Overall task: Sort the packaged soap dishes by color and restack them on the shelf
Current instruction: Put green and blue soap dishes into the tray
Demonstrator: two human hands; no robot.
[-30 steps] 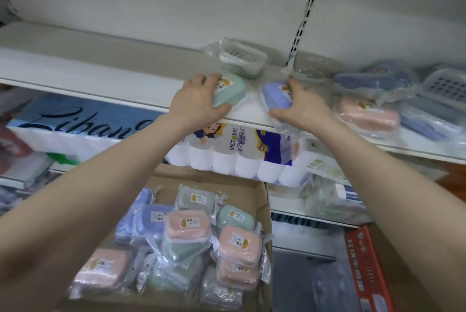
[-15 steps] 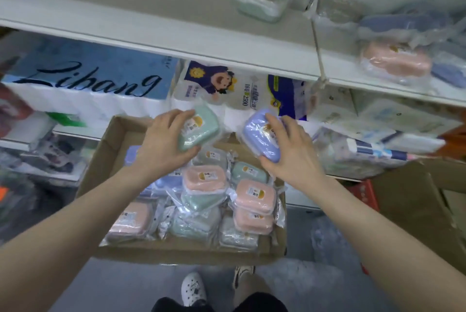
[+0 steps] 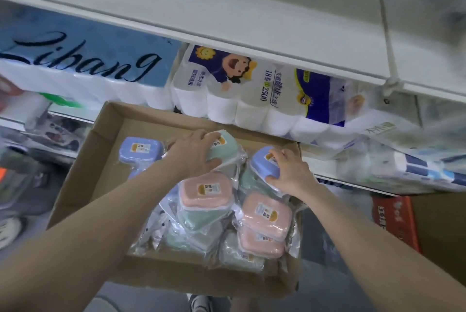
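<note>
Green soap dish (image 3: pixel 223 146) gripped in left hand (image 3: pixel 195 154), low over far side of cardboard box (image 3: pixel 85 173). Blue soap dish (image 3: pixel 263 164) gripped in right hand (image 3: pixel 292 173), just beside green one, over box's right part. Beneath: pink soap dishes (image 3: pixel 205 192), more green ones, another blue dish (image 3: pixel 140 147) at far left, all in clear bags. Behind box, toilet paper packs (image 3: pixel 252 89) under white shelf (image 3: pixel 227 16).
</note>
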